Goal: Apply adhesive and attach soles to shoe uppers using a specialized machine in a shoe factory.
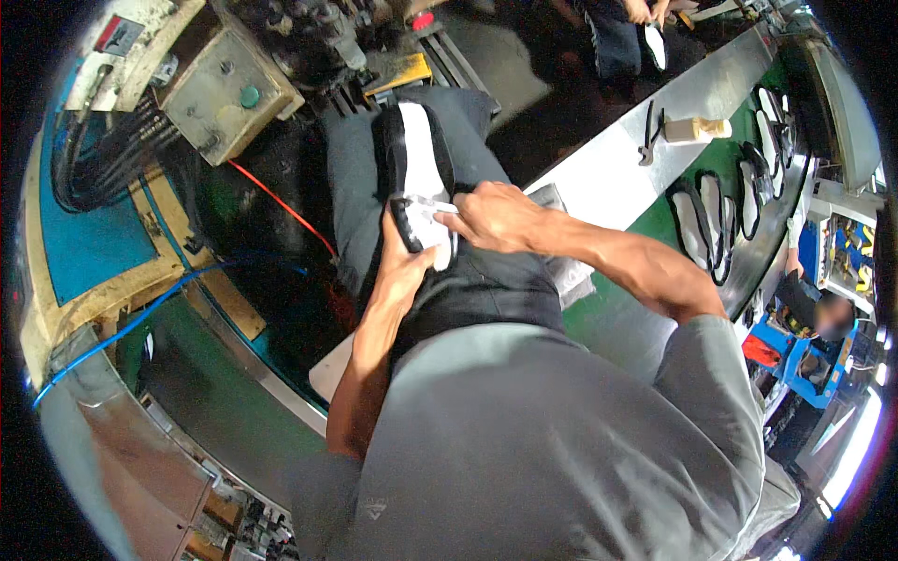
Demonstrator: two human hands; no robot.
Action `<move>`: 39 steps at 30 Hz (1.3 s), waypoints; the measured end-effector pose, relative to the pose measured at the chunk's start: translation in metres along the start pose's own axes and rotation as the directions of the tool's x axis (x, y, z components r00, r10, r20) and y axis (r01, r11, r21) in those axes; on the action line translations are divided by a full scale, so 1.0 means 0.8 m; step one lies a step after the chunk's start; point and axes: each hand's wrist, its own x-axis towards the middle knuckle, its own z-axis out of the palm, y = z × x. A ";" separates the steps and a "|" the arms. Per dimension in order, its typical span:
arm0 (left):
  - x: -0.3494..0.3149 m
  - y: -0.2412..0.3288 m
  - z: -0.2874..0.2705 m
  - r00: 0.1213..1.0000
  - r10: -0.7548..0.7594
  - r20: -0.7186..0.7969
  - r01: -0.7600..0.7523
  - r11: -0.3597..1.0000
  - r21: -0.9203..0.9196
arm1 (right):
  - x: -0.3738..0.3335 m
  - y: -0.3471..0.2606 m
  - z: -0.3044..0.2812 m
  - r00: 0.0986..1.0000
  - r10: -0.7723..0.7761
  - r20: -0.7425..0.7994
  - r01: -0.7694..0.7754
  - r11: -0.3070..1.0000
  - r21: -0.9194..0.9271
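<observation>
Over the lap (477, 304), left hand (404, 266) partly hides the shoe (417, 168).

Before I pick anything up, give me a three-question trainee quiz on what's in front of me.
1. Multiple choice: which hand grips the near end of the black-and-white shoe piece on the lap? A) right, B) left, C) neither.
2. True or false: the green button sits to the right of the shoe piece.
3. Compare: which lies nearer the right hand, the dark tool or the yellowish bottle?

Key:
1. B, the left hand.
2. False; the green button is to its left.
3. The dark tool.
</observation>
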 end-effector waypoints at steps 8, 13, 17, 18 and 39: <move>-0.010 0.307 -0.031 0.966 0.103 0.237 -0.250 0.605 0.756 | -0.059 -0.018 -0.099 0.943 0.125 -0.309 -0.025 0.951 0.308; 0.144 0.202 -0.002 0.968 -0.092 0.232 0.022 0.956 0.291 | -0.068 0.026 -0.066 0.926 0.189 -0.326 -0.085 0.947 0.309; 0.138 0.118 0.027 0.942 -0.229 0.245 0.109 0.900 0.421 | -0.105 0.045 -0.045 0.927 0.282 -0.247 -0.180 0.913 0.367; 0.123 0.080 0.016 0.980 -0.175 0.091 0.090 0.808 0.582 | -0.109 0.052 -0.036 0.940 0.249 -0.232 -0.182 0.943 0.278; 0.028 0.028 0.030 0.985 0.167 0.050 -0.140 0.586 0.798 | -0.066 0.084 0.018 0.999 0.034 0.012 -0.032 0.988 -0.152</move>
